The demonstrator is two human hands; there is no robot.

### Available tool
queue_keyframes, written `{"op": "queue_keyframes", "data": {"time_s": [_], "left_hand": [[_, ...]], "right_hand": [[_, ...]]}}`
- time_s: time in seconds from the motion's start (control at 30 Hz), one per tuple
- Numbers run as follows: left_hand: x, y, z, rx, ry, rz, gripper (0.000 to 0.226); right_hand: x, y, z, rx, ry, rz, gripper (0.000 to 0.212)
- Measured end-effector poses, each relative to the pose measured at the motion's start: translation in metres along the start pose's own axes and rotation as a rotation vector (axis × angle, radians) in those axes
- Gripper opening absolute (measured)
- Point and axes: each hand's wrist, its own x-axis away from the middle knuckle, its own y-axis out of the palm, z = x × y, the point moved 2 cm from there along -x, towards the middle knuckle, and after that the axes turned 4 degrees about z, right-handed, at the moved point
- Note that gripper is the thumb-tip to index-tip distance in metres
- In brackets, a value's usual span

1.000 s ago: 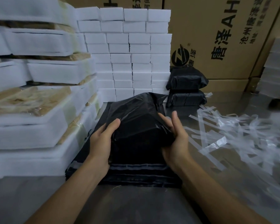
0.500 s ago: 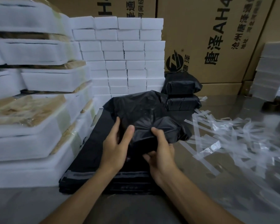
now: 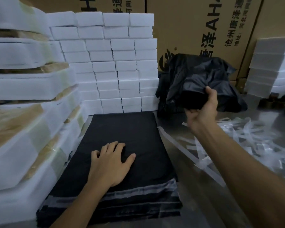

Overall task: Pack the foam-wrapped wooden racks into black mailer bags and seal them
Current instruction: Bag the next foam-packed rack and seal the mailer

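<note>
Your right hand [image 3: 201, 109] grips a packed black mailer bag [image 3: 201, 83] by its near end, fingers curled around it, holding it up at the far right in front of the cardboard boxes [image 3: 204, 27]. Your left hand [image 3: 111, 162] lies flat and spread, palm down, on the stack of empty black mailer bags [image 3: 130, 129] before you. Foam-wrapped wooden racks [image 3: 23, 112] are piled just left of that stack, and peeled liner strips [image 3: 253, 139] litter the table to the right.

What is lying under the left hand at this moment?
The left hand rests flat on a stack of empty black mailer bags, whose grey seal strips show at the near edge. The table under the stack is covered from view.
</note>
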Motion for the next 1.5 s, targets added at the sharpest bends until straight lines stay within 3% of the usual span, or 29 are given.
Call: {"op": "queue_keyframes", "data": {"time_s": [0.23, 0.33, 0.43, 0.5, 0.63, 0.7, 0.83, 1.0, 1.17, 1.4, 1.5], "left_hand": [[0.002, -0.004, 0.003, 0.01, 0.006, 0.02, 0.066], [0.002, -0.003, 0.002, 0.01, 0.004, 0.027, 0.067], [0.003, -0.003, 0.003, 0.016, 0.003, 0.042, 0.067], [0.002, -0.003, 0.003, 0.022, 0.001, 0.042, 0.067], [0.003, -0.004, 0.004, 0.029, -0.003, 0.048, 0.068], [0.004, -0.004, 0.005, 0.034, -0.005, 0.05, 0.067], [0.004, -0.005, 0.005, 0.038, -0.007, 0.049, 0.068], [0.004, -0.005, 0.006, 0.034, -0.01, 0.055, 0.068], [0.004, -0.004, 0.007, 0.026, -0.003, 0.073, 0.067], [0.004, -0.004, 0.006, 0.04, -0.003, 0.088, 0.068], [0.004, -0.004, 0.006, 0.06, -0.005, 0.09, 0.069]], "right_hand": [[-0.076, 0.067, -0.005, 0.498, -0.002, -0.104, 0.06], [-0.105, 0.08, -0.007, 0.645, -0.042, -0.011, 0.055], [-0.126, 0.08, 0.0, 0.834, -0.185, 0.104, 0.076], [-0.136, 0.084, 0.002, 0.889, -0.387, 0.148, 0.088], [-0.135, 0.098, 0.007, 0.91, -0.391, 0.147, 0.061], [-0.132, 0.101, 0.012, 1.014, -0.523, 0.147, 0.05], [-0.13, 0.096, 0.022, 1.312, -0.759, -0.032, 0.055], [-0.145, 0.097, 0.023, 1.499, -0.735, -0.201, 0.055], [-0.161, 0.103, 0.031, 1.591, -0.557, -0.375, 0.07], [-0.176, 0.105, 0.027, 1.617, -0.349, -0.453, 0.087], [-0.162, 0.094, 0.032, 1.586, -0.321, -0.42, 0.078]]}}
